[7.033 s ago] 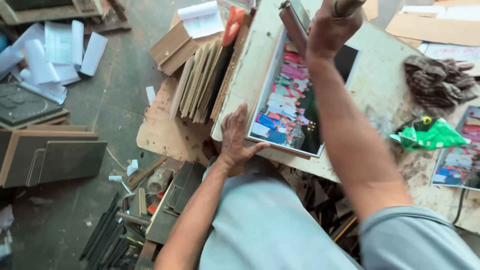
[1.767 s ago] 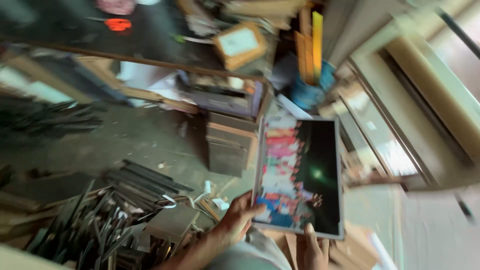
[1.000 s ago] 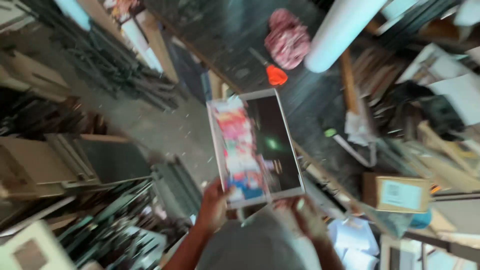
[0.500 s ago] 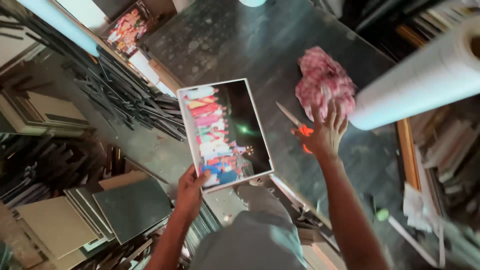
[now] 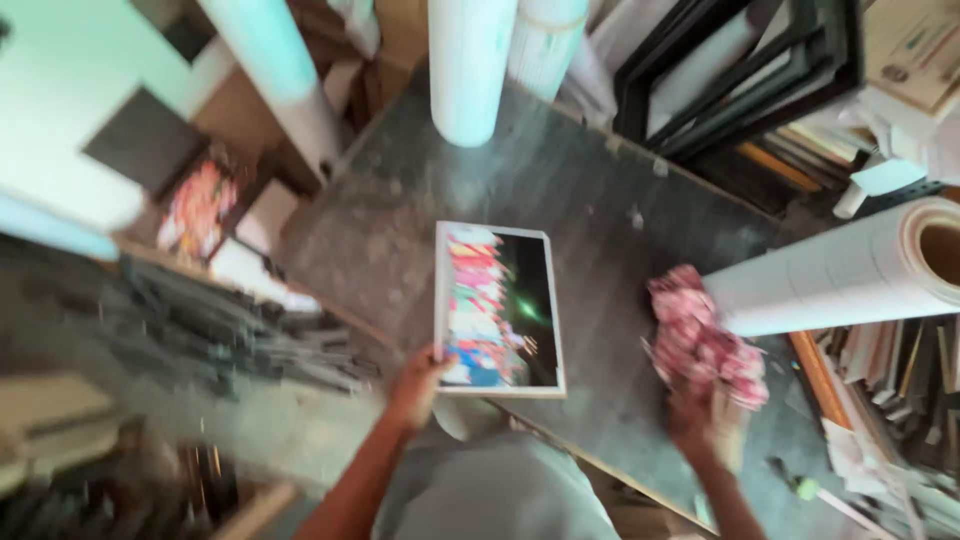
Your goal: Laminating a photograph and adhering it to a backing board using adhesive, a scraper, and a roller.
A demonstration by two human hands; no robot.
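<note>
On the dark worktop (image 5: 560, 190), left hand (image 5: 415, 385) grips the framed photo's (image 5: 497, 308) corner, right hand (image 5: 700, 425) clutches the rag (image 5: 705, 335).

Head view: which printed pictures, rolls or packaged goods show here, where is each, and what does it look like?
Framed print: on the dark table, left hand at its near corner; white-edged rectangle, colourful and black.
Second print: far left, beside the table; blurred, pink-orange.
Paper roll: right, lying over the table edge; white tube.
Pink cloth: right hand on it.
Upright rolls: far end; pale.
</note>
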